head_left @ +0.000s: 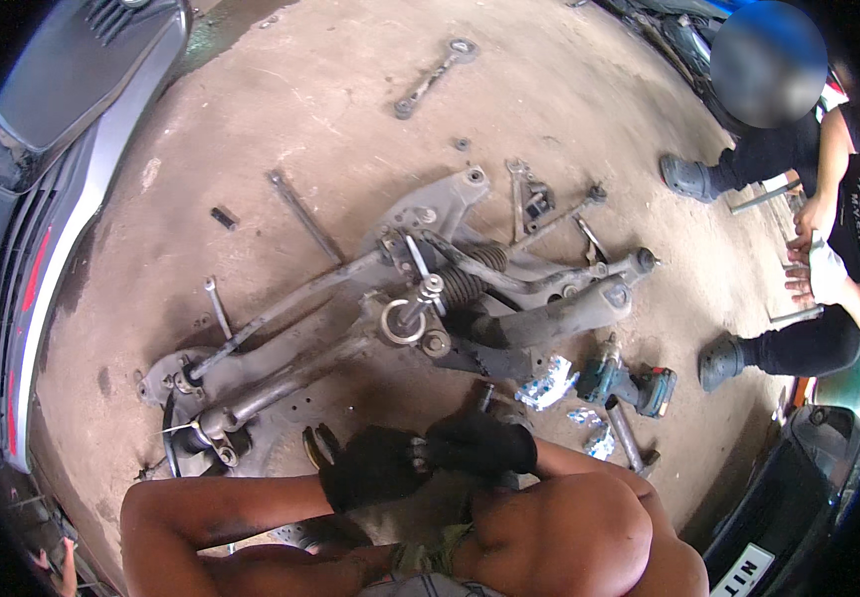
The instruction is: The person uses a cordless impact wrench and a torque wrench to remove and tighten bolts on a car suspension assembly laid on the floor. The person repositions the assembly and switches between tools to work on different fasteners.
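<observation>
Black gloves cover both my hands, which meet low in the middle, close to my body. My left hand (pixel 375 468) is closed, and a tool with two curved, dark arms (pixel 320 446), like pliers handles, sticks out at its left side. Beside it, my right hand (pixel 479 444) has its fingers bent in toward the left hand. A small pale, shiny bit shows between the hands; what the right fingers grip is hidden. Just beyond lies a grey car subframe (pixel 320 348) with a rod-like steering rack and control arms. A bolt-like metal piece (pixel 487 396) shows above my right hand.
Right of the subframe lie a teal cordless power tool (pixel 604 376), crumpled silver packets (pixel 549 383) and a hammer-like tool (pixel 631 436). Wrenches (pixel 219 308) and a metal link (pixel 435 80) lie on the floor. Car bumpers (pixel 101 149) flank me. A person (pixel 828 209) sits at right, holding white cloth.
</observation>
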Tool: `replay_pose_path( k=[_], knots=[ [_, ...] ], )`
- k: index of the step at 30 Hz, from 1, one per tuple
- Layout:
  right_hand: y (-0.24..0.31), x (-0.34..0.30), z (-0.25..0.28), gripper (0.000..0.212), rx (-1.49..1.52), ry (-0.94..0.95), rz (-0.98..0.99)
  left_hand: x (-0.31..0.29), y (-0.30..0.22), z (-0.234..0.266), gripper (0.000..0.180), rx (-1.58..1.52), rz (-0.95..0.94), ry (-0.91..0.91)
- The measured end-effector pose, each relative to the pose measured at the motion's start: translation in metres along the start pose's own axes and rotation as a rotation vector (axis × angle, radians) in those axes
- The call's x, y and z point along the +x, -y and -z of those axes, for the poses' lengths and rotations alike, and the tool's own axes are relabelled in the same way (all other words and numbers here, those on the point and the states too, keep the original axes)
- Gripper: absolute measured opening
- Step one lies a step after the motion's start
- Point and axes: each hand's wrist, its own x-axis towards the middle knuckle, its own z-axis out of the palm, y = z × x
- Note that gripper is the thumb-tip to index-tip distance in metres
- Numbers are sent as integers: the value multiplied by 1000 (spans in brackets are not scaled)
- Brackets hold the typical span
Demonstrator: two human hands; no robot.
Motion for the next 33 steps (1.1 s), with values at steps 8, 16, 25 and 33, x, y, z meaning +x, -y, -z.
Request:
replay_pose_path(
  k=[8,16,25,33],
  knots=[
    [-12,1,-9,21,97,-95,46,-3,-7,-5,18,-38,39,-143],
    [-51,10,-19,18,255,-49,-82,-7,-10,13,27,50,331,-16],
    [-46,26,-15,20,2,-126,88,-6,52,17,35,-125,-50,338],
    [-46,17,-20,23,-31,-190,108,7,25,4,42,-47,63,229]
  ],
)
